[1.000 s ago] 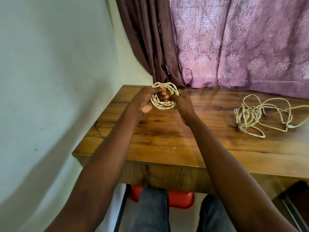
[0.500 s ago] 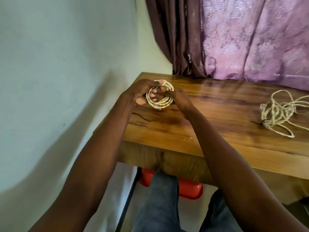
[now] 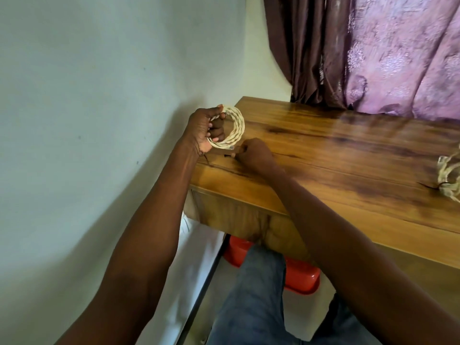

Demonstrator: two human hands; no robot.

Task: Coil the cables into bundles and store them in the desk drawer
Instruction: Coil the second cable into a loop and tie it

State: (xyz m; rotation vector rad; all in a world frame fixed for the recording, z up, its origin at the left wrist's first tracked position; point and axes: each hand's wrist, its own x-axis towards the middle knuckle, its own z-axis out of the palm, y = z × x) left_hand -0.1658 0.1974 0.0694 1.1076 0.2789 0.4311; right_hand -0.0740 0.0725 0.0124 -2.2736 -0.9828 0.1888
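Note:
My left hand grips a cream twisted cable coiled into a small ring, held upright over the desk's left end. My right hand rests on the wooden desk just below the coil, its fingertips pinched on a small dark tie lying on the wood. A second cream cable lies loose and tangled at the right edge of the view, mostly cut off. The desk's front panel is shut below the top.
A pale wall stands close on the left. Brown and pink curtains hang behind the desk. A red stool and my legs in jeans are under the desk.
My right hand has left the coil and dropped to the desk, pinching the dark tie. The left hand alone now holds the coil. The view has swung left.

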